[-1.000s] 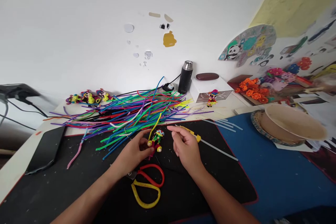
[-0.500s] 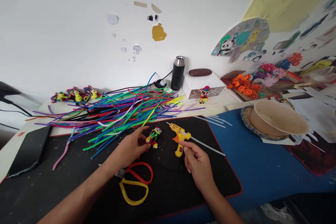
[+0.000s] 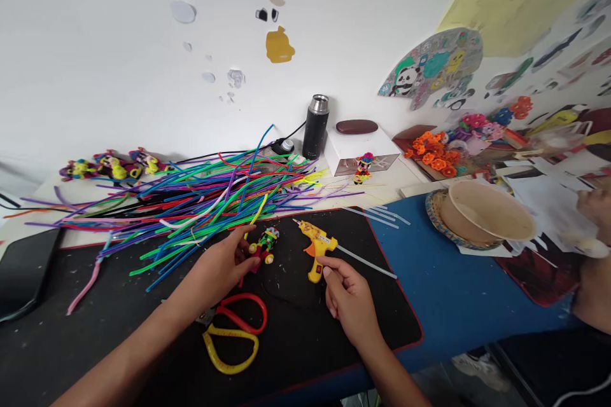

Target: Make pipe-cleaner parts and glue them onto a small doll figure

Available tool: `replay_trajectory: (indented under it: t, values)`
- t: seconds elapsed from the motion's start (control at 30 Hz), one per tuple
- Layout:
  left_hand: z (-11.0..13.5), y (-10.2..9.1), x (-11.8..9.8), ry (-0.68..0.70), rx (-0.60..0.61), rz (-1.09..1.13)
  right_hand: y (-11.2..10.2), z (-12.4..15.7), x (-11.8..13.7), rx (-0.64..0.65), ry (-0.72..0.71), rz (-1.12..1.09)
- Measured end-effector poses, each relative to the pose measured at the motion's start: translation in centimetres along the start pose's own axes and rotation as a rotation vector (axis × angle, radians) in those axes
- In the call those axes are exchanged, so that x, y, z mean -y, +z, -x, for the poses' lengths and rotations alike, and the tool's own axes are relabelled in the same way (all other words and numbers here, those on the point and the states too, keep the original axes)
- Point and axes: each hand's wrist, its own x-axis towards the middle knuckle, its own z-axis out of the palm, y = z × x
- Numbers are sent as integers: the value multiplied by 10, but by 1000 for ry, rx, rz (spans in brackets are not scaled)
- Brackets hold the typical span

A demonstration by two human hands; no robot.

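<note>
My left hand (image 3: 220, 266) is at the left side of a small pipe-cleaner doll (image 3: 268, 239), its thumb against the doll's lower part and some fingertips hidden behind. The doll has a green and blue head and red and yellow parts. A yellow hot glue gun (image 3: 316, 248) lies on the black mat (image 3: 382, 305), its nozzle towards the upper left and a clear glue stick (image 3: 366, 262) out of its back. My right hand (image 3: 351, 299) touches the gun's handle with a stretched index finger, the other fingers loosely bent. Scissors (image 3: 232, 332) with red and yellow handles lie below my left hand.
Loose pipe cleaners (image 3: 210, 197) are heaped behind the mat. Finished dolls (image 3: 114, 165) lie at the back left; another doll (image 3: 364, 168) stands before a white box (image 3: 363, 143). A black flask (image 3: 316, 127), a bowl (image 3: 491, 210) and a phone (image 3: 28, 273) are around. Another person's hand (image 3: 596, 210) shows at far right.
The view has swung a little to the right, so things sit further left. Another person's hand has come into view at the right edge. Both my hands stay nearly in place.
</note>
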Motion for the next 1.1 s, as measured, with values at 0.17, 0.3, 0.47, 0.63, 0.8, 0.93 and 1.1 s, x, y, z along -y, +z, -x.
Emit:
replay_trajectory:
  t: [0.17, 0.3, 0.47, 0.63, 0.8, 0.93, 1.1]
  values:
    - [4, -12, 6, 45, 5, -82, -1, 0, -2, 7, 6, -2]
    - [24, -15, -2, 220, -299, -223, 2, 0, -3, -1, -10, 1]
    - [40, 29, -47, 478, -140, -309, 1, 1, -3, -15, -24, -28]
    - [19, 77, -88, 431, 31, -529, -4, 2, -10, -64, -60, -81]
    - [11, 93, -100, 368, 195, -707, -7, 2, -13, -79, -88, -106]
    - [13, 98, -95, 326, 249, -657, -7, 2, -12, -45, -91, -103]
    - [10, 92, -85, 182, 149, -315, -8, 3, -13, -13, -88, -113]
